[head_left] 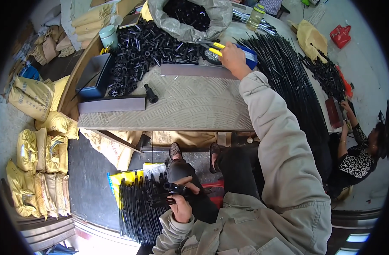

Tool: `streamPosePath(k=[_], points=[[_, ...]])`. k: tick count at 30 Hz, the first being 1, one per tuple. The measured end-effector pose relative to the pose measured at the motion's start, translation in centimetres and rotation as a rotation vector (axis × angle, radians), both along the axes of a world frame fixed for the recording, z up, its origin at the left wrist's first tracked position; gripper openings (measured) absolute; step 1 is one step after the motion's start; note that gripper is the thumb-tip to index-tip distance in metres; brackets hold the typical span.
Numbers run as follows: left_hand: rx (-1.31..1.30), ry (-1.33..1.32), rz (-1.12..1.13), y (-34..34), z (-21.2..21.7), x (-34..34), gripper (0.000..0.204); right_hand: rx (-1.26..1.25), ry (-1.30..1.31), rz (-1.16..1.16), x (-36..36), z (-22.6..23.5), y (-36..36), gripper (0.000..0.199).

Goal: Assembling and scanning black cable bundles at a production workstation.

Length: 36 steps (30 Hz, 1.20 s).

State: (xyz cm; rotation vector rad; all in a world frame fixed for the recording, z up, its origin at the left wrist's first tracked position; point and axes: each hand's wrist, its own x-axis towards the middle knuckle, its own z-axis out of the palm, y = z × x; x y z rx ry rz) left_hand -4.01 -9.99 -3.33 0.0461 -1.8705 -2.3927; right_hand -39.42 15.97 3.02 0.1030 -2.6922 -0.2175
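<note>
Across the grey, patterned worktop [194,107], yellow-handled pliers [218,45] are clasped by the right grip [235,58], upper centre; a black cylindrical piece [172,186] is clasped by the left grip [181,207], lower centre. Heaped black tubular pieces [150,46], upper left, apparently remain unprocessed; the finished share cannot be judged.
</note>
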Motion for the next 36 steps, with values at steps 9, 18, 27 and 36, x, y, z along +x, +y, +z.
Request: streamPosePath(k=[9,18,27,36], points=[[0.044,-0.034,0.013,-0.8,-0.6,-1.1,0.073,0.026,-0.013,0.074,-1.6,-0.6,0.0,0.016],[0.035,-0.028,0.126,-0.4,0.9,-1.1,0.067,-0.052,0.196,0.219,-0.1,0.4,0.0,0.019],[0.080,0.071,0.006,0.1,2.8,1.2,0.062,-0.173,0.133,0.295,-0.2,1.2,1.4,0.021],[0.092,0.081,0.093,1.3,3.3,1.8,0.059,-0.384,0.188,0.293,0.5,1.5,1.3,0.023]])
